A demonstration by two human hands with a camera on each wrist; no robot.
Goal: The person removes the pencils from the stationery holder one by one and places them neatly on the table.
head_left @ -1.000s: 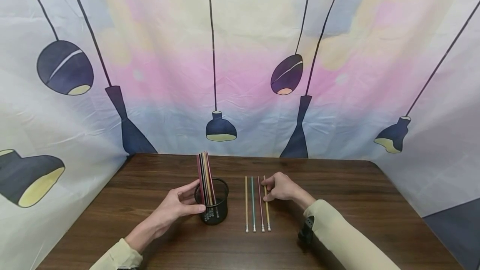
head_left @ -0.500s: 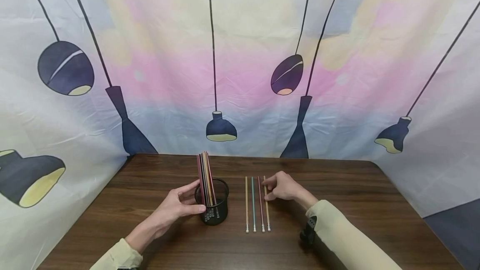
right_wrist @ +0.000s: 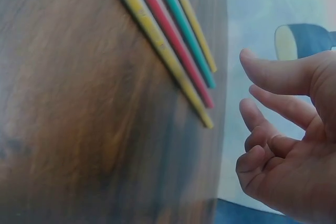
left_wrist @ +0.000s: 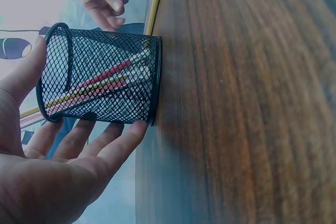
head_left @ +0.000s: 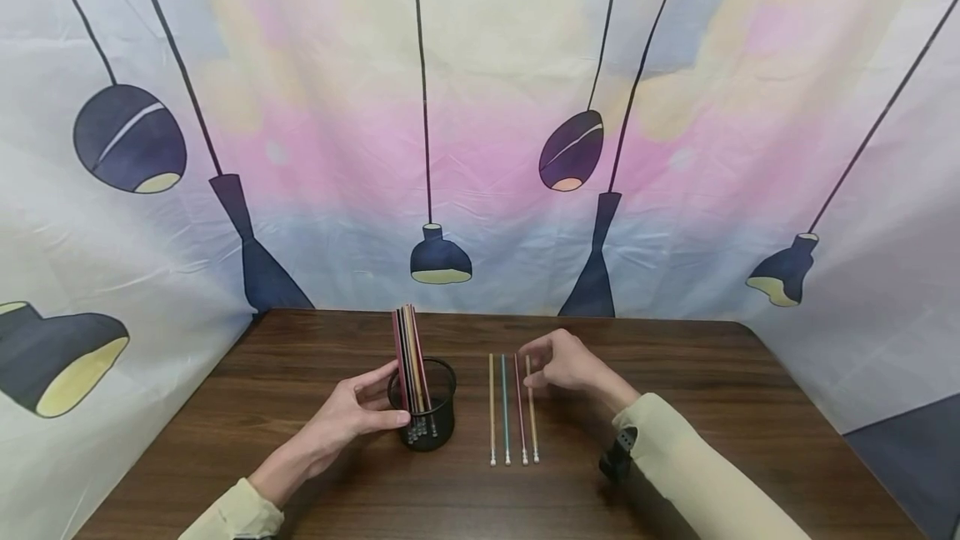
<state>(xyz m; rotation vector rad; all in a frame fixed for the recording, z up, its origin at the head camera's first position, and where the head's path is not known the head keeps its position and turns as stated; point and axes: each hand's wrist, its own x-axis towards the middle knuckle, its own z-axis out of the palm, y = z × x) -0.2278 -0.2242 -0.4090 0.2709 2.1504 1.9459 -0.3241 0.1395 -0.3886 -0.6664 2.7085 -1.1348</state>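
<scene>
In the head view my left hand (head_left: 347, 415) grips the left side of a black mesh cup (head_left: 442, 419). A bundle of pencils (head_left: 410, 357) leans in it, eraser ends down. The left wrist view shows the thumb and fingers of that hand (left_wrist: 63, 174) around the mesh (left_wrist: 100, 77). To the right of the cup a yellow pencil (head_left: 492, 407), a teal one (head_left: 506, 415), a red one (head_left: 520, 407) and another yellow one (head_left: 532, 423) lie side by side. My right hand (head_left: 567, 363) hovers by their far ends, its thumb and fingers apart and empty in the right wrist view (right_wrist: 289, 140).
The brown wooden table (head_left: 337, 498) reaches back to a hanging cloth (head_left: 495, 148) printed with dark lamps. A black watch (head_left: 618, 452) is on my right wrist.
My right hand has come off the rightmost yellow pencil and moved slightly up and away from it. The left hand and the cup stay as they were.
</scene>
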